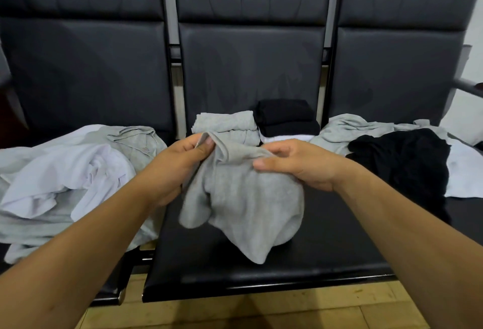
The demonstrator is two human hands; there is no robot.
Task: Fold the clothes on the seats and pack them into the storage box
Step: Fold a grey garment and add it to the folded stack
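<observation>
Left hand [180,161]: pinches the upper hem of a grey garment [243,203] between thumb and fingertips, above the near left part of the middle seat [261,263].
Left seat [109,284]: heaped with unfolded clothes; a crumpled white garment [65,172] lies on top, a grey shirt [133,140] sits at the far edge, and more pale grey cloth spills over the near edge. The left forearm crosses in front of this heap.
Grey garment: hangs bunched between the two hands, its lower folds drooping onto the middle seat cushion.
Folded grey stack [224,124]: at the far end of the middle seat against the backrest, partly hidden behind the left hand and the held hem.
Folded black stack [285,117]: just right of the grey stack and touching it, resting on a folded white piece [285,138].
Right hand [295,164]: fingers curled over the garment's top edge, gripping it, thumb pointing left.
Right seat [366,208]: a loose grey top [347,127] at the far side, a crumpled black garment [400,161] over it, and a white cloth [465,172] further right.
Floor [235,313]: wooden boards, nearest the viewer.
</observation>
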